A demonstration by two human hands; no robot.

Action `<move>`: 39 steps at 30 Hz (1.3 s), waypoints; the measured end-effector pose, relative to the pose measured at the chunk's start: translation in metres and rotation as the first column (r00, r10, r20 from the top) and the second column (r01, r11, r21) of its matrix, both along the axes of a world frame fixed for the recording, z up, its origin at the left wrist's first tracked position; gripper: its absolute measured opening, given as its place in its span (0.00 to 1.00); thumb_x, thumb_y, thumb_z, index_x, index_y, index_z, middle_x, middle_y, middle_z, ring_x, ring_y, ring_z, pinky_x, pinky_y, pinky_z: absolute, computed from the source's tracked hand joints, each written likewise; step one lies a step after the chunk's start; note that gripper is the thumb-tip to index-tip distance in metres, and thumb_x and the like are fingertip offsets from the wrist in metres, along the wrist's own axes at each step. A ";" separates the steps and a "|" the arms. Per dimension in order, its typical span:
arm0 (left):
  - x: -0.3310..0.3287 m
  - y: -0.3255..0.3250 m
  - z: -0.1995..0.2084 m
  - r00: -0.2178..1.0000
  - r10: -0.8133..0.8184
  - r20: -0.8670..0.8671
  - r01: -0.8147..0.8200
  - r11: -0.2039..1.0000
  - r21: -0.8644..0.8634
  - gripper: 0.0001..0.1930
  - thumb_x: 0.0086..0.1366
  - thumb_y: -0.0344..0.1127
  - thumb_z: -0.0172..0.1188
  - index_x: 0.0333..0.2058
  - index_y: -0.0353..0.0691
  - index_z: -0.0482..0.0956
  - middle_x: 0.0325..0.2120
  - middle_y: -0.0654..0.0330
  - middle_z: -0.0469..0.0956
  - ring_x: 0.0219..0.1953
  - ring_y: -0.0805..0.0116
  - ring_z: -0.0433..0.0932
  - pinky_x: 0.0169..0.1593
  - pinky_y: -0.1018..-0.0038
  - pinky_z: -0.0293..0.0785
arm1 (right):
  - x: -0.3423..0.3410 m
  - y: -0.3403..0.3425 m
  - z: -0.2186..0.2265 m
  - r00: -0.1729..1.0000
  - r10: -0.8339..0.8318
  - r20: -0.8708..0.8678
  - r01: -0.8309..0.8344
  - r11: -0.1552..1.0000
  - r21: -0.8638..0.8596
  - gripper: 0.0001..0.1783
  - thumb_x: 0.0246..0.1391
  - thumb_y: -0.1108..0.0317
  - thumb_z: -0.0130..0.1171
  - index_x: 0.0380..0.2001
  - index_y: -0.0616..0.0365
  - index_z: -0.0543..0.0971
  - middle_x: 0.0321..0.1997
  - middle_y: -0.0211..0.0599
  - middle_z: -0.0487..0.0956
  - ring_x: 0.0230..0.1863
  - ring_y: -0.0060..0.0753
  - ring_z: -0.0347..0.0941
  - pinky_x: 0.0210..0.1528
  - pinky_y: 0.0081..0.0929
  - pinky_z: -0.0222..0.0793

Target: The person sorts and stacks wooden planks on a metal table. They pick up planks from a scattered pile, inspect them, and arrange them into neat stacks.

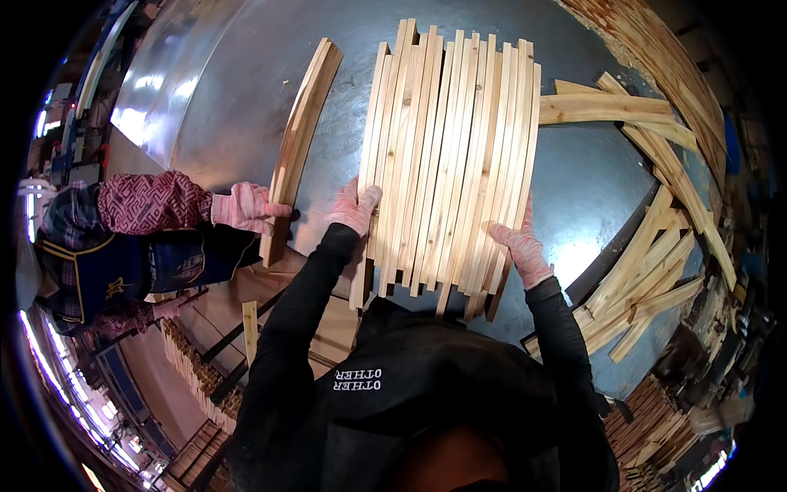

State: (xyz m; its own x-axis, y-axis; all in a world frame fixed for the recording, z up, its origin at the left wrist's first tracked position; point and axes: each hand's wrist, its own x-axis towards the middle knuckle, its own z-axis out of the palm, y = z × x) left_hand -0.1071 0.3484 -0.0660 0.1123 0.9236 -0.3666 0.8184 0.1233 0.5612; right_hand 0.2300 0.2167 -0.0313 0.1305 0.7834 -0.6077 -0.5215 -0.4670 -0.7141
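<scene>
Side by side on the grey metal table (254, 49), a wide row of pale wooden strips (449, 164) runs away from me, with uneven ends. My left hand (356, 208), in a pinkish-white work glove, grips the row's left edge, its thumb over the top. On the opposite edge my right hand (523, 250), gloved the same way, holds the strips with thumb on top and fingers down the outer side. The row is squeezed between both hands. Several strips stick out toward me at the near end; the undersides are hidden.
At left, a co-worker's gloved hand (246, 207) touches a separate pair of wooden strips (302, 148). Loose curved wood pieces (639, 279) lie crosswise on the right, beside a rough wooden edge (656, 49). Stacked wood (193, 369) stands below the table at lower left.
</scene>
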 end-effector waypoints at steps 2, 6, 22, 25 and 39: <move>0.015 -0.009 0.002 0.987 0.146 0.068 -0.146 0.989 -0.005 0.35 0.63 0.59 0.56 0.62 0.43 0.67 0.52 0.40 0.71 0.54 0.43 0.71 0.57 0.57 0.68 | 0.003 0.001 -0.003 0.999 0.014 0.037 -0.013 1.000 -0.017 0.64 0.47 0.79 0.69 0.73 0.40 0.34 0.63 0.40 0.69 0.59 0.36 0.70 0.58 0.34 0.71; 0.021 -0.016 0.018 0.991 0.134 -0.028 -0.131 0.985 0.109 0.31 0.63 0.57 0.56 0.58 0.42 0.70 0.49 0.42 0.74 0.51 0.43 0.74 0.54 0.56 0.70 | -0.007 0.003 -0.001 0.999 0.038 -0.033 -0.038 0.999 0.009 0.66 0.48 0.79 0.69 0.73 0.41 0.30 0.63 0.43 0.69 0.59 0.36 0.70 0.58 0.32 0.72; -0.191 0.149 -0.010 0.878 0.476 -0.050 -0.462 0.870 0.172 0.26 0.68 0.52 0.53 0.52 0.36 0.76 0.43 0.51 0.82 0.43 0.62 0.80 0.49 0.68 0.73 | -0.169 0.107 0.005 0.631 0.643 0.435 -0.692 0.719 -0.059 0.72 0.49 0.35 0.60 0.67 0.72 0.22 0.74 0.71 0.35 0.75 0.59 0.39 0.74 0.31 0.42; -0.273 0.190 -0.013 0.887 0.418 -0.196 -0.353 0.888 0.296 0.28 0.67 0.55 0.53 0.51 0.34 0.77 0.44 0.47 0.81 0.48 0.52 0.78 0.53 0.66 0.71 | -0.214 0.134 0.010 0.391 0.782 0.485 -0.861 0.497 -0.106 0.65 0.57 0.37 0.51 0.65 0.78 0.24 0.41 0.71 0.77 0.46 0.61 0.76 0.52 0.39 0.70; 0.142 0.137 0.093 0.864 -0.412 0.288 0.366 0.909 0.201 0.27 0.67 0.29 0.52 0.64 0.32 0.60 0.59 0.44 0.68 0.60 0.53 0.69 0.62 0.63 0.66 | 0.102 0.184 -0.057 0.543 -0.489 0.682 0.686 0.727 -0.026 0.47 0.44 0.55 0.69 0.60 0.70 0.59 0.49 0.60 0.75 0.53 0.54 0.73 0.56 0.38 0.68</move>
State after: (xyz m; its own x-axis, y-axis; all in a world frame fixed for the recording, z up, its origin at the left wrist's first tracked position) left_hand 0.0351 0.4850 0.0270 0.5614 0.8180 -0.1253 0.5592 -0.2634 0.7861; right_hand 0.3323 0.4006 -0.0881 0.9024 0.2126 -0.3748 -0.2585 -0.4289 -0.8656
